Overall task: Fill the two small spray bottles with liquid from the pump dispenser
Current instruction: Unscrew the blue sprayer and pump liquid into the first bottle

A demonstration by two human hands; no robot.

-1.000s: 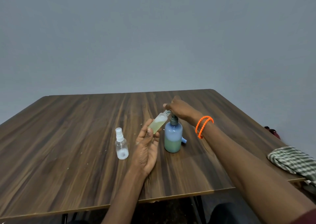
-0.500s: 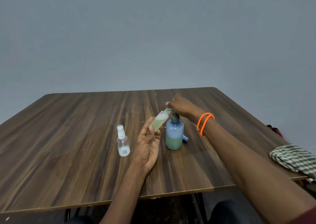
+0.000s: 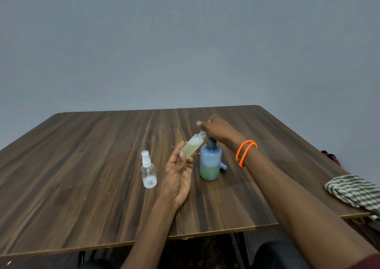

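Both hands are busy at the middle of the table (image 3: pixel 82 166). My left hand (image 3: pixel 177 176) grips a small uncapped spray bottle (image 3: pixel 192 146) between thumb and fingers, tilted so that its open neck points up and right, toward the top of the pump dispenser (image 3: pixel 210 162). My right hand (image 3: pixel 218 130) lies over the pump head with the fingers bent down around it; I judge it to be pressing, though the nozzle itself is hidden under the hand.

As for progress, the held bottle looks well over half full of pale yellow-green liquid with foam on top, so the first fill seems close to done. The second spray bottle (image 3: pixel 148 171) stands upright just left of my left hand, cap on, with only a whitish trace at the bottom; it has yet to be filled. The dispenser stands near the table's centre, roughly half full of green liquid. A small blue piece (image 3: pixel 223 167) lies at its base, possibly the removed spray cap. A checked cloth (image 3: pixel 353 190) hangs at the right edge.
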